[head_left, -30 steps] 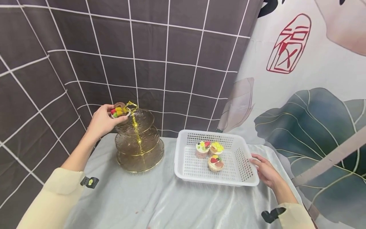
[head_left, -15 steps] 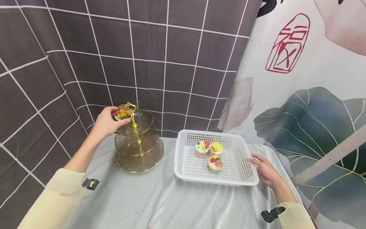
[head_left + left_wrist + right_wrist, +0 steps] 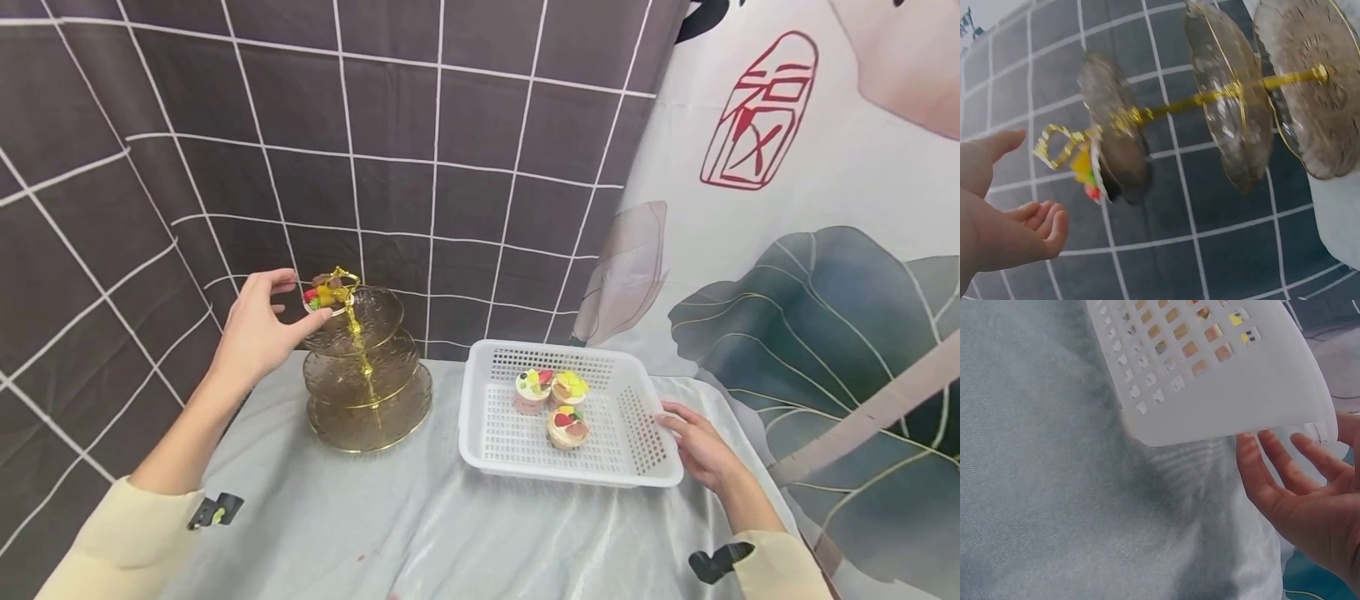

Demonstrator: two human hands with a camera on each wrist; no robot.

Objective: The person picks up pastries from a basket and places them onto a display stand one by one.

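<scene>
Left hand (image 3: pixel 258 323): I see thumb and fingers spread, holding nothing, just beside the cake (image 3: pixel 320 297)
Cake: fruit-topped, on the top tier of the stand (image 3: pixel 360 429), by its gold post (image 3: pixel 357 335)
Right hand (image 3: pixel 701 448): relaxed fingers touch the right end of the basket (image 3: pixel 570 476)
Basket: white, on the table (image 3: pixel 322 533), three more cakes (image 3: pixel 567 428) clustered inside

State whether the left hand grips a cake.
No, a gap shows between the left hand and the cake on the top tier.
</scene>
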